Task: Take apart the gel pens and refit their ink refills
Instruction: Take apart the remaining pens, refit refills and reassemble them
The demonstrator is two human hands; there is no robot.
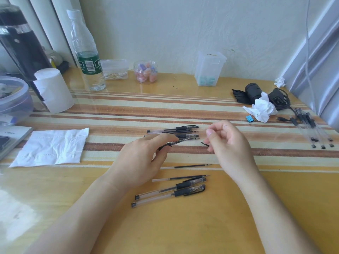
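Note:
My left hand [141,160] grips a gel pen [176,143] by its black rubber grip, tip pointing right and slightly up. My right hand [225,142] pinches a small black pen cap [205,143] just right of that tip. Behind the hands lies a pile of capped gel pens [176,132]. Nearer me lie two loose ink refills [187,166] [180,178] and two whole capped pens [170,193]. Several more pens [310,129] lie at the far right.
A white tissue [53,146] lies flat at the left. A paper roll [55,88], a water bottle [88,57], small plastic jars [145,71] and a clear box [209,69] stand along the back. Crumpled paper, a blue clip [249,118] and black cables [278,99] sit right.

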